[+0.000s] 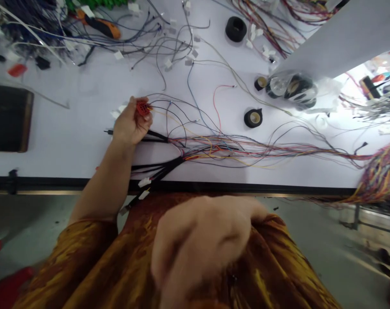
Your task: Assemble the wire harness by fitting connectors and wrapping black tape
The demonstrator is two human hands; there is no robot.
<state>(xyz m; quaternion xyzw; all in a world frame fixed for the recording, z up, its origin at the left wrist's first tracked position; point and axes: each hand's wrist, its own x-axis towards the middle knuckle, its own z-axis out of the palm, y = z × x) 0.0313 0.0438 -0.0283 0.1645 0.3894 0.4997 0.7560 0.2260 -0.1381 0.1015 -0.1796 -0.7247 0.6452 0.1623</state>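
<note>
One left hand reaches over the table, its grip pinching one red connector between thumb and fingers. The connector is a small plastic block, its face pitted with dark openings, held above the table near the ends of the black sleeves. Several thin wires, a yellow one among them, leave its right side. One right hand is raised in front of the body, close to the camera and blurred; its fingers look bent, but I cannot tell whether its grip is spread, pressed together or pinching something.

Two white tags hang by the lower sleeves near the table edge. From the smooth sleeves, a long run of fine wires in red, black, yellow and blue stretches right, toward one thick multicoloured wire bundle.

Three rolls of black tape sit separately on the table, round and squat, two showing tan cores. Beside one lies a crinkled clear plastic bag with dark contents. One tool with an orange-and-black handle rests among dark wires at upper left. One flat, dark rectangular object lies at far left.
</note>
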